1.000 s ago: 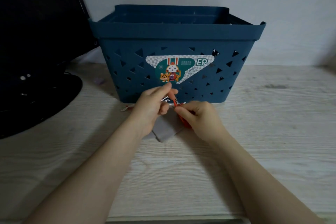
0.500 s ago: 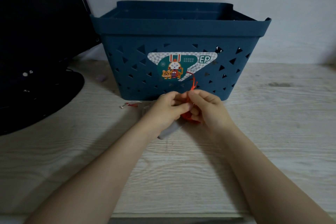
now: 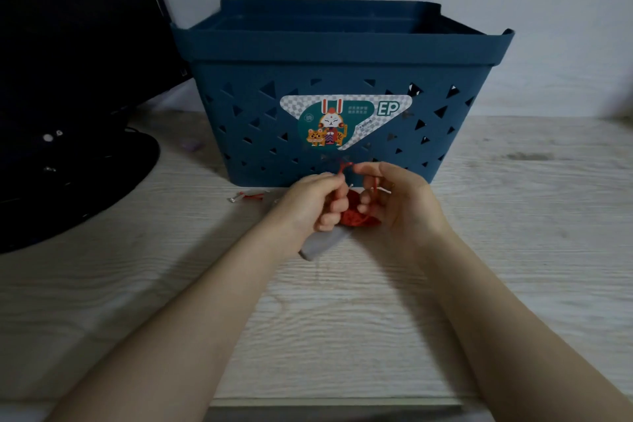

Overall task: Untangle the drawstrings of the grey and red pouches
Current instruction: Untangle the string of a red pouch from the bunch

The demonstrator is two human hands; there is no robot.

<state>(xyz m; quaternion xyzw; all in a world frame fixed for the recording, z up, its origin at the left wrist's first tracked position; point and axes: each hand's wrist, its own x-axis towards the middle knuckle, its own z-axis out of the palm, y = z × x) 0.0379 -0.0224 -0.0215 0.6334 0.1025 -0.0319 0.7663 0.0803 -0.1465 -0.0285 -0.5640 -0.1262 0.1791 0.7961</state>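
red drawstring: you pinched a thin red loop between both hands, just in front of the basket's lower wall; where it ran below your fingers was hard to follow.
red pouch: it sat bunched between your two hands, low and close to the table; your fingers covered most of it, so its shape could not be made out.
grey pouch: only a corner showed, poking out from under your left hand and lying on the table; the rest was hidden, and its own string could not be told apart.
left hand: your fingers were curled, with thumb and forefinger nipping the red drawstring at the top of the loop.
right hand: your fingers were curled too, the forefinger and thumb holding the other side of the loop; a strand ran down across your fingers.
cord ends: small red and pale bits lay on the table left of your left hand; too small to say what they were.
basket: the blue basket with triangle holes and a rabbit sticker stood just behind your hands; its inside was not visible.
table: pale wood grain, its near edge cut off by the frame.
dark object: at the left, too dark to identify and cut off by the edge.
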